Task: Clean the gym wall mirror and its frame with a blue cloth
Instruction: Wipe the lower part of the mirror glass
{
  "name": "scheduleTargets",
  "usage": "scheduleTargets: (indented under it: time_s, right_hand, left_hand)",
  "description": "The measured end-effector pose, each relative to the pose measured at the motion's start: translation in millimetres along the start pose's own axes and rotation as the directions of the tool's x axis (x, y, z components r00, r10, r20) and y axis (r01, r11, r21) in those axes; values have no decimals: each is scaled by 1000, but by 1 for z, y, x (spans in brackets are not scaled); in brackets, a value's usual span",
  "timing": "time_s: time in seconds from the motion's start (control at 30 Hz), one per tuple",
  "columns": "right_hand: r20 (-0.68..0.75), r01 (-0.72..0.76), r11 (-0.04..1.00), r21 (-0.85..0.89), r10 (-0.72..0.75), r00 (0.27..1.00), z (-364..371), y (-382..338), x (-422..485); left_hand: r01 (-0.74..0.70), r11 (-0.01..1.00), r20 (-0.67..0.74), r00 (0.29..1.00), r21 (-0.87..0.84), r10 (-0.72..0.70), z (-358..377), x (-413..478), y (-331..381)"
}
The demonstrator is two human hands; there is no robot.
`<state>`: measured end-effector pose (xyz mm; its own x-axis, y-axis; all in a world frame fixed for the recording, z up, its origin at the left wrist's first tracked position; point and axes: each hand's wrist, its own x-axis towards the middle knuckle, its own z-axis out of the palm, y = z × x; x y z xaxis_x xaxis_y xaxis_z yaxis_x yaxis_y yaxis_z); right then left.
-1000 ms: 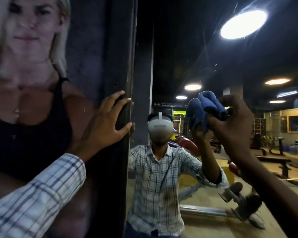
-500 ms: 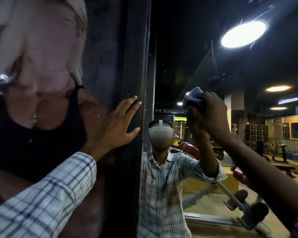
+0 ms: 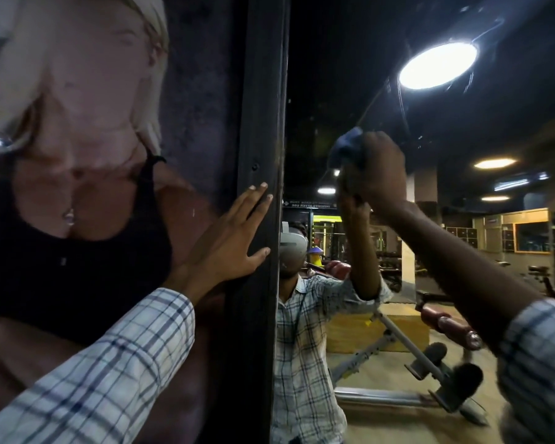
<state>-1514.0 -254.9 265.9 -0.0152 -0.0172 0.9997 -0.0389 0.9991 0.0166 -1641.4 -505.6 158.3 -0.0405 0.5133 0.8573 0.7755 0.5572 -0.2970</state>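
Two hands are working at the wall. The left hand (image 3: 228,241) is lying flat with its fingers spread wide, leaning partly on the dark frame (image 3: 260,123) and partly on the big picture of a person (image 3: 77,155) at nine o'clock from it. The right hand (image 3: 378,174) is reaching up at about one o'clock from the left one. Its fingers are curling tight round the blue cloth (image 3: 345,149) and bunching it into a ball. Only a bit of the cloth is peeking out at the top of the fist. It is touching or almost touching the mirror (image 3: 350,75); I cannot tell which. To me the person is doing the glass-wiping step, up high on the side near the frame. I am guessing lots of glass is waiting for a wipe, because thin streaks are showing near the round light (image 3: 438,65) shining in the glass at two o'clock. The next move is calling for a firm push of the cloth and long strokes. A rub along the frame is coming after that, so the left hand is going to need to get out of the way. No bucket or bottle is showing. Some little square cubbies (image 3: 462,237) are showing in the glass far off at three o'clock, too small and dark to tell what is inside.
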Motion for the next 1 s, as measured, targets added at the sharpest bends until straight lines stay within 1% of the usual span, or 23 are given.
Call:
scheduleTargets:
  time_s: [0.07,0.13,0.2,0.23,0.27,0.33,0.37,0.4,0.43,0.47,0.5,0.53,0.57,0.63,0.67,0.7,0.77,0.83,0.87,0.9,0.93,0.97,1.0]
  right_hand:
    - [-53,-8,998,66,11,999,10,-17,-14]
    - [195,212,975,61,-220,956,24,-36,-32]
    - [431,370,927,66,-361,827,20,-42,-29]
    - [422,370,928,53,-356,833,14,-39,-21]
    - [352,292,956,27,-283,892,11,-32,-14]
    - [65,25,999,48,-28,998,7,-20,-13]
    - [-1,-18,994,109,18,1000,11,-21,-23]
    - [31,49,990,136,-54,998,18,-27,-38]
    - [153,182,973,143,-204,967,26,-35,-53]
    - [321,315,935,163,-352,879,28,-43,-68]
    - [449,404,897,177,-439,778,27,-44,-75]
    - [499,442,885,148,-453,739,22,-40,-74]
    - [471,394,913,104,-394,789,17,-34,-69]
    - [210,123,989,80,-137,968,7,-17,-67]
    - [118,13,991,131,-29,993,4,-16,-75]
    - [111,12,987,163,-30,993,5,-22,-86]
    - [337,195,950,245,-272,901,6,-43,-115]
    - [601,326,906,272,-424,677,0,-53,-134]
    - [608,339,914,225,-403,684,-2,-48,-133]
    - [535,275,948,160,-317,783,-3,-41,-130]
    - [376,153,981,119,-187,907,-3,-33,-129]
    - [230,22,993,115,-48,972,0,-29,-135]
    - [160,-40,986,161,14,987,5,-30,-146]
  left_hand:
    - [15,1000,1,1000,-2,-15,0,-3,2]
    - [27,1000,20,999,-10,-27,0,-4,5]
    - [32,999,46,998,-11,-31,-1,-6,5]
    - [27,1000,57,998,-11,-26,-2,-7,5]
    - [22,1000,60,998,-12,-21,-2,-9,5]
    - [29,999,54,998,-15,-28,-3,-11,5]
    - [36,999,53,998,-19,-35,-4,-12,6]
    - [46,999,54,998,-24,-45,-5,-13,7]
    - [52,998,61,997,-29,-50,-5,-13,8]
    - [53,998,69,996,-33,-51,-6,-14,9]
    - [50,998,74,996,-35,-47,-7,-15,9]
    - [43,999,79,996,-32,-40,-7,-16,9]
    - [40,999,84,996,-25,-38,-7,-17,9]
    - [48,999,84,995,-17,-46,-7,-19,10]
    - [54,998,77,996,-21,-52,-6,-20,11]
    - [61,998,75,995,-27,-59,-6,-20,12]
    - [68,997,77,995,-42,-65,-4,-21,15]
    - [68,997,66,996,-43,-65,-4,-21,15]
    - [65,997,67,996,-36,-62,-4,-21,15]
    - [61,998,71,996,-29,-59,-4,-21,15]
    - [59,998,71,996,-26,-57,-4,-21,14]
    - [63,998,67,996,-31,-61,-2,-22,15]
    - [70,997,58,996,-39,-68,-1,-23,15]
